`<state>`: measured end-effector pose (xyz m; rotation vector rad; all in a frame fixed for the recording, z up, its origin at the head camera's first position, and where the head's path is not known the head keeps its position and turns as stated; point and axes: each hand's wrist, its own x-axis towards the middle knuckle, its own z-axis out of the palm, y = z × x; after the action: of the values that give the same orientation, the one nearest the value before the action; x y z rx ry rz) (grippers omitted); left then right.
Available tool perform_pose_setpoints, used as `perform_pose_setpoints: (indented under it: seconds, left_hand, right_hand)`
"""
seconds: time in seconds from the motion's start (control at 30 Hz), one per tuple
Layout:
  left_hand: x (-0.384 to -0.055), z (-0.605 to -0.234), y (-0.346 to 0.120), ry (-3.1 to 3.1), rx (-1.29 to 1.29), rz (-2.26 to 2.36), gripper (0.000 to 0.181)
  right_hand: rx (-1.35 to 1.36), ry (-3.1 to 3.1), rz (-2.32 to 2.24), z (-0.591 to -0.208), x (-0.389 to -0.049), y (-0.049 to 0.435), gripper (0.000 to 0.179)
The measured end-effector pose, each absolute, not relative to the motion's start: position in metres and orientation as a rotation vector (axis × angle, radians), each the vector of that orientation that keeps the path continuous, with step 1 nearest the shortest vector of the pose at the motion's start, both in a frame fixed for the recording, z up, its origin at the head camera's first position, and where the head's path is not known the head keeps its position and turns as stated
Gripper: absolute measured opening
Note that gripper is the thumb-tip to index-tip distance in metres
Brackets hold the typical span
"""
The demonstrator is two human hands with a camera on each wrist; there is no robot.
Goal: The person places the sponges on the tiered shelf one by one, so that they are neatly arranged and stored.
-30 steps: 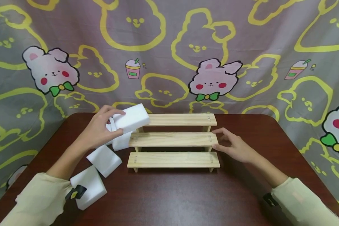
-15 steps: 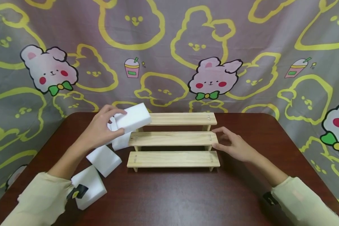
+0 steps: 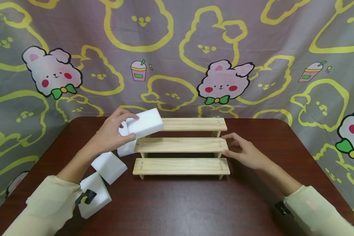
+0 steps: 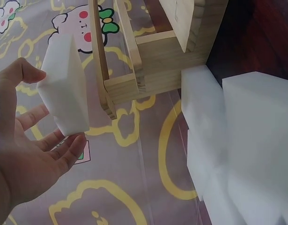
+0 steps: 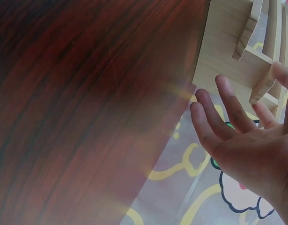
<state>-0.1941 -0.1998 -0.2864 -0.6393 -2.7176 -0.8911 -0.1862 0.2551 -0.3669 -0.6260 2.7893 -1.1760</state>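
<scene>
In the head view, my left hand (image 3: 112, 132) holds a white foam-like block (image 3: 147, 122) between thumb and fingers. The block is raised and tilted at the left end of the top step of a pale wooden three-step rack (image 3: 181, 145). The left wrist view shows the thumb on one side of this block (image 4: 64, 89) and fingertips at its lower end, apart from the rack (image 4: 162, 61). My right hand (image 3: 247, 154) has its thumb and index finger at the two corners of the middle step's right end. Its other fingers (image 5: 207, 122) stretch out loosely in the right wrist view.
Several more white blocks lie on the dark red-brown table (image 3: 180, 206) left of the rack, among them one block (image 3: 109, 167) near the bottom step and another (image 3: 95, 196) by the left sleeve. A patterned curtain (image 3: 171, 59) hangs behind the table.
My left hand has moved slightly to the right with the white block, which now covers more of the top step's left end. The right hand and the rack have stayed put.
</scene>
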Motion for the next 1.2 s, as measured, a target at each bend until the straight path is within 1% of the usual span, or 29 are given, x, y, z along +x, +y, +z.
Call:
perform_pose_setpoints:
  seconds: [0.33, 1.2]
  left_hand:
    - [-0.200, -0.288, -0.191, -2.713, -0.699, -0.914, 0.048]
    - [-0.209, -0.290, -0.176, -2.733, -0.718, -0.923, 0.049]
  right_hand:
    - [-0.622, 2.790, -1.189, -0.369, -0.185, 0.256, 0.048]
    - [-0.631, 2.786, -1.190, -0.369, -0.187, 0.256, 0.048]
